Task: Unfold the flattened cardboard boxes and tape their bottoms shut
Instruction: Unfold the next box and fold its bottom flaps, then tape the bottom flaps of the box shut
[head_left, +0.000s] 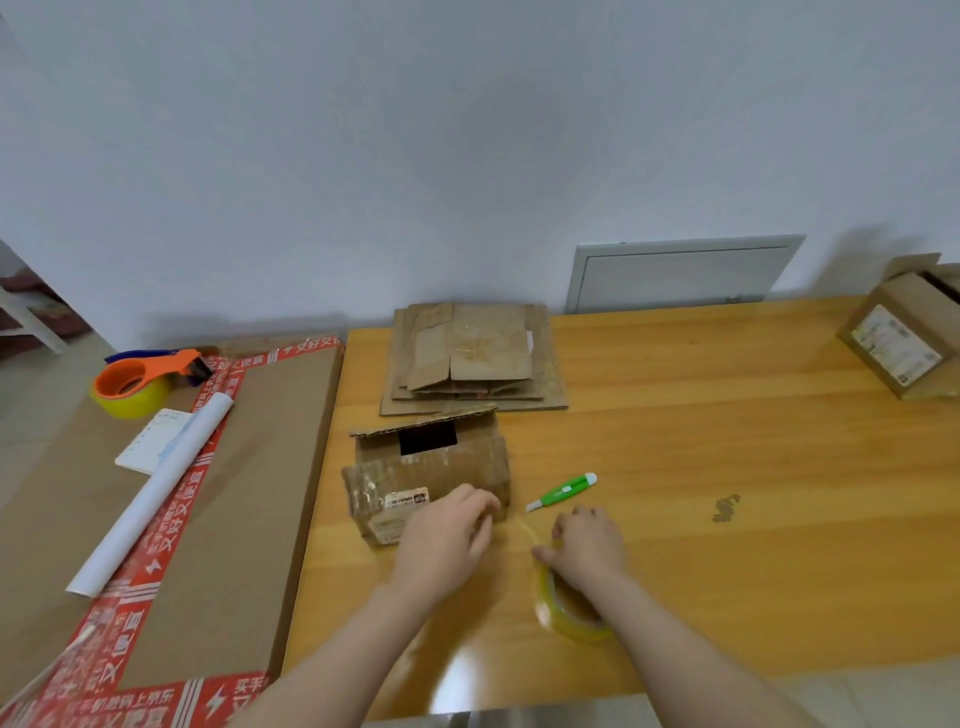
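Note:
A small unfolded cardboard box (426, 467) lies on its side on the wooden table (727, 441), with a dark opening facing away from me. My left hand (447, 540) rests against the box's near right corner and pinches the free end of a clear tape strip. The strip runs right to a yellowish tape roll (569, 608). My right hand (587, 551) grips the top of that roll. A stack of flattened cardboard boxes (470, 358) lies behind the small box, near the wall.
A green utility knife (563, 491) lies right of the box. An orange tape dispenser (143, 382), a white paper roll (156, 488) and a notepad (153, 441) sit on a large flat carton (249, 493) at left. An assembled box (906, 343) stands far right.

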